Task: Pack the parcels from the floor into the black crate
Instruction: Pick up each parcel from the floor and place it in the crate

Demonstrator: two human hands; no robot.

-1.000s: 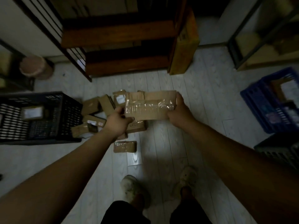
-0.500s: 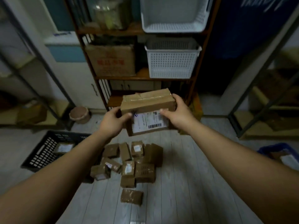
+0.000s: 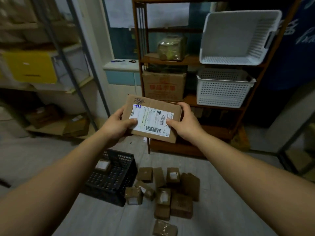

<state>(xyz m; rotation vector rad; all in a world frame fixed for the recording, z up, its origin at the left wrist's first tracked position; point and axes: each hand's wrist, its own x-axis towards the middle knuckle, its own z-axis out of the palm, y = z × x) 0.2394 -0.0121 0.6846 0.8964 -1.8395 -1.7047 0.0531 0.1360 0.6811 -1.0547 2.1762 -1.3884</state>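
A brown cardboard parcel (image 3: 154, 106) with a white shipping label is held up at chest height, label side toward me. My left hand (image 3: 117, 126) grips its left edge, thumb on the label. My right hand (image 3: 185, 122) grips its right edge, thumb on the label's right side. Below, on the floor, the black crate (image 3: 112, 183) stands left of centre with one labelled parcel (image 3: 102, 165) inside. Several small brown parcels (image 3: 163, 193) lie in a heap on the floor right of the crate.
A wooden shelf unit (image 3: 192, 62) stands straight ahead with white baskets (image 3: 221, 91) and a cardboard box (image 3: 163, 86). Metal racks stand at left (image 3: 68, 53) and at the far right. The floor is pale planks.
The parcel has been raised and turned so its label now faces me. My view has tilted up from the floor to the shelves; the crate and heap now sit low in the frame.
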